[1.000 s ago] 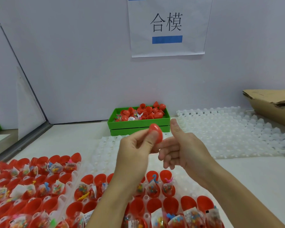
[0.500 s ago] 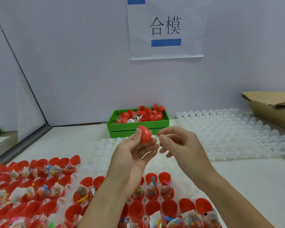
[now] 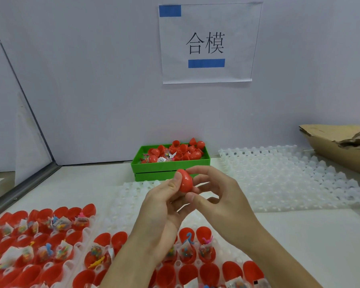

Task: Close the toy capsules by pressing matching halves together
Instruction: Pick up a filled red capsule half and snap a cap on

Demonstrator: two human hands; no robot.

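A closed red toy capsule (image 3: pixel 185 181) is held up in front of me, above the trays. My left hand (image 3: pixel 164 206) pinches it between thumb and fingers from the left. My right hand (image 3: pixel 218 196) curls its fingertips and thumb around its right side. Below my hands, open red capsule halves (image 3: pixel 208 273) stand in white trays (image 3: pixel 87 231), several with small bagged toys inside. A green bin (image 3: pixel 170 164) at the back holds more red capsules.
An empty white moulded tray (image 3: pixel 289 179) lies to the right, another one (image 3: pixel 133 196) under my hands. A brown cardboard box (image 3: pixel 341 146) sits at the far right. A wall with a paper sign (image 3: pixel 206 42) stands behind the bin.
The capsule has gone from an open half in my left fingers to a closed egg. My right hand came back onto it and both hands now hold it.
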